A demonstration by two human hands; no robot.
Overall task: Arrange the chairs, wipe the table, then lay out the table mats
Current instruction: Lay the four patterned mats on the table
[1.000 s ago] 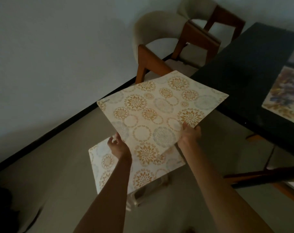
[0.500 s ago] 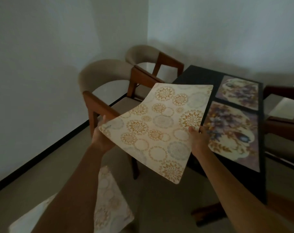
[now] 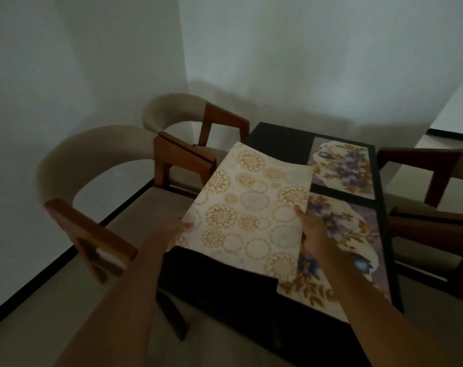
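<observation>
Here your left hand (image 3: 181, 229) and right hand (image 3: 308, 221) pinch the circle-patterned mat (image 3: 251, 207) by opposite edges (sagging slightly); that keeps it flat above the table (image 3: 225, 282).

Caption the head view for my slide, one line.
Both hands, left hand and right hand, hold a cream circle-patterned mat over the dark table beside two floral mats.

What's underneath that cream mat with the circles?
Under the cream mat, held by the left hand and right hand, lies the dark table. It overlaps the near purple flowered mat; the rest beneath is hidden.
</observation>
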